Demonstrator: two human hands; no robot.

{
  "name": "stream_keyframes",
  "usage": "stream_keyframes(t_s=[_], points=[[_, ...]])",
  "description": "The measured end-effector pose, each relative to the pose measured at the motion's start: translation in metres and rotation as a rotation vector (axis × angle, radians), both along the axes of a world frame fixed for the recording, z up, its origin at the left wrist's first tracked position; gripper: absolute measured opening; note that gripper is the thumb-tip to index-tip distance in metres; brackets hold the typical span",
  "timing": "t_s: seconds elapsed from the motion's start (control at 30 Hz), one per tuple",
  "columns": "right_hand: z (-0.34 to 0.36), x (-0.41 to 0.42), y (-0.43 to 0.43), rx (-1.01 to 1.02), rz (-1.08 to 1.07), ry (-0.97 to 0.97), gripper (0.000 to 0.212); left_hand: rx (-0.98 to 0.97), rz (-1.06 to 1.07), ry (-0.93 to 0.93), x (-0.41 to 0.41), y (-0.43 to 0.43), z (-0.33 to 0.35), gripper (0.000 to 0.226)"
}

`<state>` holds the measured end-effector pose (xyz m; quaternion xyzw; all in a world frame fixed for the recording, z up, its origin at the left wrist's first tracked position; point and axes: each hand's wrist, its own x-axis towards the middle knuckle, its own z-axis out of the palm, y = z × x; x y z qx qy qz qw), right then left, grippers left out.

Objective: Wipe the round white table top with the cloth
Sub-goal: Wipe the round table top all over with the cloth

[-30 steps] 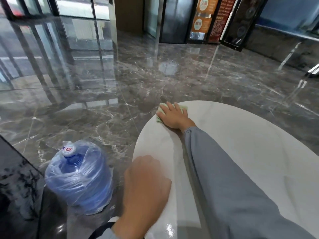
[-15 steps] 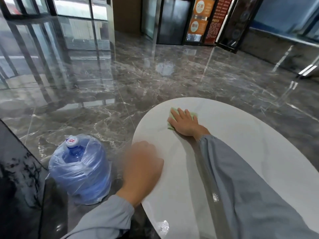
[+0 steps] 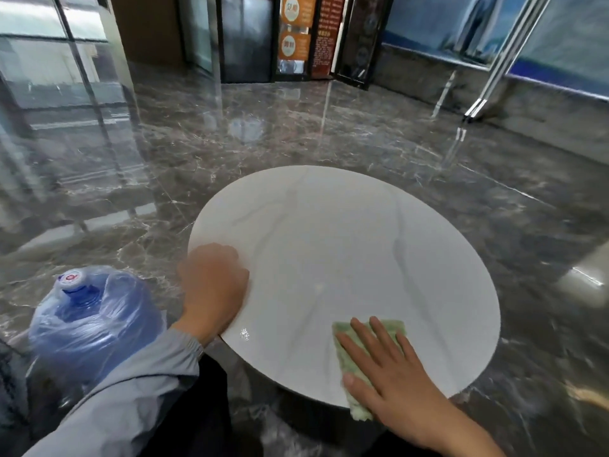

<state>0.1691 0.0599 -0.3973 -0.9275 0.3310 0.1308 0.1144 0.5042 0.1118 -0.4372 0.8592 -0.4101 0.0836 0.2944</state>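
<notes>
The round white table top (image 3: 329, 245) fills the middle of the view. A pale green cloth (image 3: 349, 361) lies on its near right part, one corner hanging past the near rim. My right hand (image 3: 395, 380) presses flat on the cloth with its fingers straight and spread. My left hand (image 3: 214, 285) sits over the table's left rim with curled fingers, holding the edge; it is slightly blurred. Grey sleeves cover both forearms.
A large blue water bottle (image 3: 92, 318) wrapped in clear plastic stands on the floor just left of the table. Glossy dark marble floor (image 3: 296, 127) surrounds the table. Glass walls stand at the left, dark doors with orange signs (image 3: 293, 28) at the back.
My right hand has drawn the cloth from the table's far left rim across to the near right side. The view has shifted, so the whole table top shows. My left hand stays at the left rim.
</notes>
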Motion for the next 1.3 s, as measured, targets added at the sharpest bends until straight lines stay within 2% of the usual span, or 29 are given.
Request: stream_keyframes(t_s=[0.17, 0.27, 0.43, 0.67, 0.87, 1.07, 1.17, 1.3], points=[[-0.007, 0.004, -0.004, -0.012, -0.035, -0.032, 0.059, -0.035, -0.234, -0.048, -0.062, 0.003, 0.011, 0.022], [-0.007, 0.024, -0.018, -0.015, -0.054, -0.057, 0.061, -0.036, -0.305, -0.075, -0.086, 0.001, 0.005, 0.022], [-0.009, 0.074, -0.062, 0.002, -0.096, -0.118, 0.064, 0.050, -0.314, -0.124, -0.091, 0.000, -0.007, 0.021], [-0.006, 0.126, -0.110, 0.021, -0.152, -0.090, 0.067, 0.061, -0.293, -0.122, -0.089, 0.001, -0.006, 0.018], [-0.011, 0.061, -0.050, -0.016, -0.108, -0.160, 0.063, 0.047, -0.297, -0.117, -0.089, 0.004, -0.006, 0.021], [-0.005, -0.021, 0.027, 0.008, -0.129, -0.086, 0.058, 0.038, -0.298, -0.168, -0.092, 0.004, -0.010, 0.021], [-0.005, -0.023, 0.028, 0.036, -0.149, -0.106, 0.057, 0.048, -0.299, -0.158, -0.092, 0.005, -0.011, 0.022], [-0.012, 0.006, -0.009, -0.024, -0.192, -0.113, 0.061, 0.052, -0.305, -0.154, -0.091, 0.004, -0.009, 0.021]])
